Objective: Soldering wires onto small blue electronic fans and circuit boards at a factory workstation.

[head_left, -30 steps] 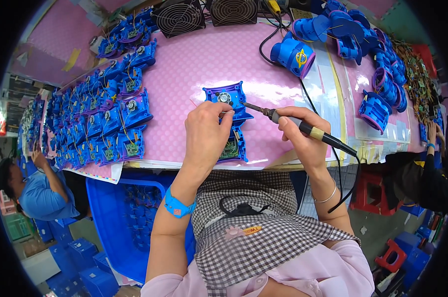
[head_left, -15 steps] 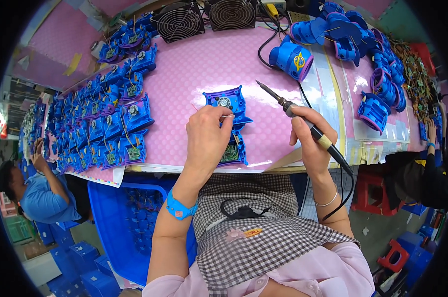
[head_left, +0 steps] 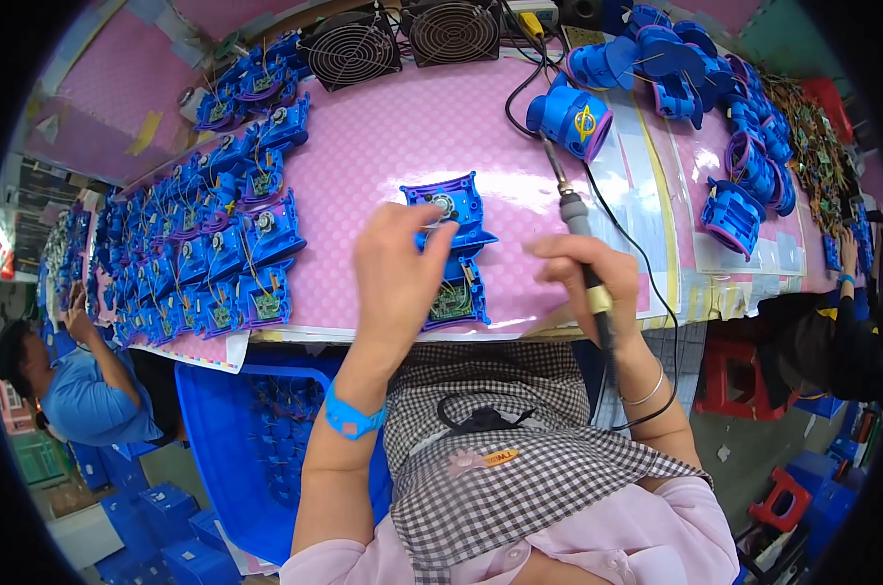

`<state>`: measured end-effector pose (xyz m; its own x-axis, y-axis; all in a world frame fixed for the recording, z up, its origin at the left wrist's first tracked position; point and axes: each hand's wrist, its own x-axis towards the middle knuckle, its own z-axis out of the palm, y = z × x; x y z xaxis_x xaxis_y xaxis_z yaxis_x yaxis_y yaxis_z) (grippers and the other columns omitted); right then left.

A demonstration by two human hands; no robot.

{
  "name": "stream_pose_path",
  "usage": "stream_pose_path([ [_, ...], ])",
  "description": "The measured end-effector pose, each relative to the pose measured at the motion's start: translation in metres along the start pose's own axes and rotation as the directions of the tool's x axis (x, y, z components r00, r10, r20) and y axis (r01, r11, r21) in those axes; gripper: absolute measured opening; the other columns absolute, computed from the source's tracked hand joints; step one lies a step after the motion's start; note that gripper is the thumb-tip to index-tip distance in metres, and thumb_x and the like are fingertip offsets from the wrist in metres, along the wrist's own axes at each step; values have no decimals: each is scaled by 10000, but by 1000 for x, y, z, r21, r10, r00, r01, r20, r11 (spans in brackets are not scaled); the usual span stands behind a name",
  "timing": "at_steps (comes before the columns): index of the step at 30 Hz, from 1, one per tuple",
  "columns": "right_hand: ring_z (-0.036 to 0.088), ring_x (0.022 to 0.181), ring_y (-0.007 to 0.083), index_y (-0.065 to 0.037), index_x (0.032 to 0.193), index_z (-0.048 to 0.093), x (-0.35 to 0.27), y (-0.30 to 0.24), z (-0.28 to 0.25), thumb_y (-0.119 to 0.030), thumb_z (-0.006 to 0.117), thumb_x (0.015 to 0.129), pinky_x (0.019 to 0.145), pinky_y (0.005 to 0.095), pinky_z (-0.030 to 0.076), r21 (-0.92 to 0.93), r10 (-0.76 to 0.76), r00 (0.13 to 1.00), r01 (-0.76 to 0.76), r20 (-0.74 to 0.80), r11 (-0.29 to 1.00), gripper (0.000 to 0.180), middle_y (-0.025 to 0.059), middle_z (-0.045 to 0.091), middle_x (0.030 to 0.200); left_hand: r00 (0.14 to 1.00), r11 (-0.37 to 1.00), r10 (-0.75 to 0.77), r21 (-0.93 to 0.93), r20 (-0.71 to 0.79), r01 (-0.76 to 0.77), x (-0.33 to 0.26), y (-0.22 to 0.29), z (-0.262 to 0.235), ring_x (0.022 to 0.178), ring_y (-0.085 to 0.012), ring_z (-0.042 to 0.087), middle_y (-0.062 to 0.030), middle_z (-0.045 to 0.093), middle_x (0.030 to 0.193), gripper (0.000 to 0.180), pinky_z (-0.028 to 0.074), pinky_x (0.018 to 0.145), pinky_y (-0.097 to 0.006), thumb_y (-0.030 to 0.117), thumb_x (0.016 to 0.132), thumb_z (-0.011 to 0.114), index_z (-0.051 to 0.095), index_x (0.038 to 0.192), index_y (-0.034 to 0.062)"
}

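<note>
In front of me on the table lies a blue plastic housing in two joined halves: the far half holds a round metal speaker (head_left: pixel 442 205), the near half a green circuit board (head_left: pixel 451 304). My left hand (head_left: pixel 395 263) is over the left side of this housing, thumb and forefinger apart, slightly blurred. It covers part of the housing, and I make out nothing between its fingers. Right of the housing, my right hand (head_left: pixel 590 278) grips a soldering iron (head_left: pixel 576 214), tip pointing away from me toward a blue round casing (head_left: pixel 570 119) with a yellow emblem.
Rows of similar blue housings (head_left: pixel 203 249) fill the left side. Two black fans (head_left: pixel 354 49) stand at the back. More blue casings (head_left: pixel 734 216) and a heap of circuit boards (head_left: pixel 822 156) lie right. A blue bin (head_left: pixel 203 429) stands below the table edge. Co-workers sit at both sides.
My left thumb and forefinger have parted from a pinch at the thin wires. The soldering iron has swung more upright, its tip moving right toward the emblem casing.
</note>
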<state>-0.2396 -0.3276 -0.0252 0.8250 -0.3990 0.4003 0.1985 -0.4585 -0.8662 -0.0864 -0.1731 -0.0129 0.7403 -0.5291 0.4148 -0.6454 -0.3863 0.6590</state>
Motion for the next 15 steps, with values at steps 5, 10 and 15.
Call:
stream_pose_path([
  [5,553,997,404,-50,914,456,15,-21,27,-219,845,639,852,429,462,-162,-19,929,85,370,983,506,250,489,1299,921,966,-228,-193,-315,173,-19,-29,-65,553,-115,419,1,459,607,143,345,556,-245,137,871,660,677,851,-3],
  [10,519,882,416,-58,938,435,50,6,85,-122,806,599,751,451,428,-274,-110,934,211,341,938,507,210,521,951,877,462,-474,-870,-79,171,-66,-44,-80,465,-85,206,15,241,517,547,191,468,-271,344,1035,344,315,535,125],
  [15,534,902,409,-76,979,412,133,33,158,-156,813,622,770,468,433,-170,-136,943,194,303,966,543,199,531,963,833,124,-545,-973,96,194,-76,-53,-53,501,-108,236,-5,305,598,440,237,490,-290,360,977,479,392,654,75],
])
